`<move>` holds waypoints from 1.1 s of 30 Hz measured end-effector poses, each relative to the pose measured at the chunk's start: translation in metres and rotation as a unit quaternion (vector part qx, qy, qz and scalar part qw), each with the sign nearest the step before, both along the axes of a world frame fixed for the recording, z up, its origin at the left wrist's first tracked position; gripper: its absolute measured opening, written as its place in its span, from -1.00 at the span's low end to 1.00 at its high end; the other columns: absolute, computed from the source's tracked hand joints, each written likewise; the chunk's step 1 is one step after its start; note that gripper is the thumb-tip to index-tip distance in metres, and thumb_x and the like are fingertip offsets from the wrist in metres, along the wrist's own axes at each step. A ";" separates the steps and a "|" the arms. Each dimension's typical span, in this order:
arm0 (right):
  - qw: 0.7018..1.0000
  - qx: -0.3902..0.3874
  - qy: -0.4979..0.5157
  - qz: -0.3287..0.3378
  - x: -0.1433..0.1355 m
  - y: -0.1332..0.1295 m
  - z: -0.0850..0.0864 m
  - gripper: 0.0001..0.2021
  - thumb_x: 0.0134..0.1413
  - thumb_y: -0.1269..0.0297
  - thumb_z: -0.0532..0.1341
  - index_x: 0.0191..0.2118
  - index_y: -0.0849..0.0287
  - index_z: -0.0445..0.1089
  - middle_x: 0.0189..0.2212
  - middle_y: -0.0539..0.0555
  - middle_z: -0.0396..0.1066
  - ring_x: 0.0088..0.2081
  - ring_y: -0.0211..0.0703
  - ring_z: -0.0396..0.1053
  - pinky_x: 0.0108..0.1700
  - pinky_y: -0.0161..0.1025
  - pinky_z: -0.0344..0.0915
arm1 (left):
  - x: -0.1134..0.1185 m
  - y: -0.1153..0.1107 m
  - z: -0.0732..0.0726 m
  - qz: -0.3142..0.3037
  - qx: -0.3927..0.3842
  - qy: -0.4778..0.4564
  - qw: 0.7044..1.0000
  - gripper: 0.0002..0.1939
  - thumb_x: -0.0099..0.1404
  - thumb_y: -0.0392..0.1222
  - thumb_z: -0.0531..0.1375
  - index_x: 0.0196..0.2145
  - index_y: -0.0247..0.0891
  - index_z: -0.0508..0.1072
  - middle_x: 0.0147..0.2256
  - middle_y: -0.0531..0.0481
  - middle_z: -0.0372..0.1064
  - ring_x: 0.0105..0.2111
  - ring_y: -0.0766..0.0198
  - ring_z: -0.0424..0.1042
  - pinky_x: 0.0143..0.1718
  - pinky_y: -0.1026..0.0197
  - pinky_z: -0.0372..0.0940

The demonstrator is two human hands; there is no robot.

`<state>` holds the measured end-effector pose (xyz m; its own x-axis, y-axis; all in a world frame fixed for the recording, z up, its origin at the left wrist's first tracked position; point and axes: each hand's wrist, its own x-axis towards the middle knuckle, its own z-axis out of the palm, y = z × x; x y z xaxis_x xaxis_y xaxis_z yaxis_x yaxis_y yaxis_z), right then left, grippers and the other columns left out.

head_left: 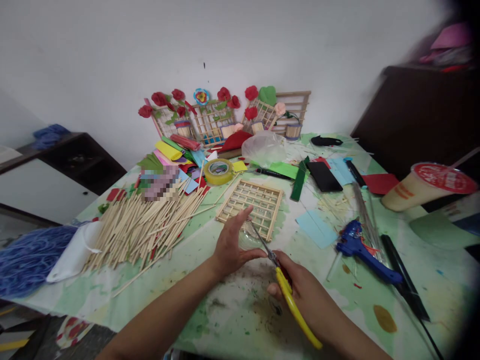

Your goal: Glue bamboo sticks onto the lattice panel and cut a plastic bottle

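Observation:
My right hand (300, 285) is wrapped round the yellow handles of long-nose pliers (288, 300), whose thin metal jaws point up and to the left. My left hand (230, 245) is beside the jaws, fingers stretched upward and thumb spread apart, with its thumb tip close to the pliers' pivot. Between thumb and fingers shows a clear, shiny rounded thing (250, 241), too faint to name. Just beyond both hands, a small lattice of wooden sticks (258, 200) lies flat on the table; the left fingertips overlap its near edge in view.
Loose wooden sticks (138, 225) are heaped at left beside blue yarn (33, 255). A tape roll (218, 171) and phone (325, 176) lie farther back. At right are a blue glue gun (365, 252) and a lidded cup (423, 185). Flower-decorated lattices (213, 120) lean against the wall.

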<state>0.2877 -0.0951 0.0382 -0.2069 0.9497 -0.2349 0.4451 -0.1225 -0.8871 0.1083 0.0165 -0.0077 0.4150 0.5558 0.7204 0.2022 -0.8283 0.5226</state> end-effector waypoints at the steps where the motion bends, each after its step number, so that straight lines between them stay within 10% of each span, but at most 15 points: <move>1: 1.000 -0.001 -0.003 -0.003 0.000 0.000 0.000 -0.71 -0.02 0.17 0.24 -0.15 0.08 0.26 -0.40 0.01 0.37 -0.32 -0.04 0.30 -0.22 -0.16 0.19 | 0.000 0.000 0.000 0.003 0.002 0.004 1.000 0.07 0.01 0.13 0.30 0.30 -0.06 -0.23 0.18 -0.34 0.12 0.00 0.03 0.33 0.04 -0.09 0.21; 24: 1.000 0.023 -0.015 -0.002 -0.001 0.005 -0.011 -0.82 0.10 0.15 0.14 -0.23 0.12 0.23 -0.50 -0.03 0.26 -0.43 -0.16 0.22 -0.35 -0.25 0.11 | 0.002 0.000 0.002 0.013 0.000 0.022 1.000 0.03 0.05 0.07 0.30 0.29 -0.04 -0.23 0.18 -0.31 0.11 0.02 0.03 0.31 0.09 -0.11 0.14; 29: 0.997 0.048 -0.035 -0.043 0.007 0.009 -0.012 -0.76 0.11 0.10 0.11 -0.17 0.13 0.23 -0.51 -0.05 0.26 -0.45 -0.17 0.23 -0.41 -0.28 0.11 | 0.005 0.001 0.003 -0.035 -0.154 -0.077 0.984 -0.07 0.10 -0.02 0.30 0.28 0.00 -0.15 0.23 -0.24 0.01 0.07 0.05 0.26 0.13 -0.08 0.09; 33: 0.989 0.089 -0.052 -0.106 0.018 0.015 -0.015 -0.65 0.11 0.04 0.08 -0.09 0.17 0.24 -0.49 -0.03 0.29 -0.44 -0.16 0.25 -0.40 -0.27 0.17 | 0.011 0.001 0.017 -0.109 -0.393 -0.274 0.871 -0.42 0.21 0.00 0.21 0.14 -0.08 0.13 0.14 -0.18 0.13 0.02 0.08 0.32 0.02 0.01 0.22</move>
<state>0.3057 -0.0802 0.0235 0.0181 0.9974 -0.0691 0.5162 -0.0685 -0.8537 0.1197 0.0171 0.0089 0.2847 0.9178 0.2768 -0.3734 -0.1597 0.9138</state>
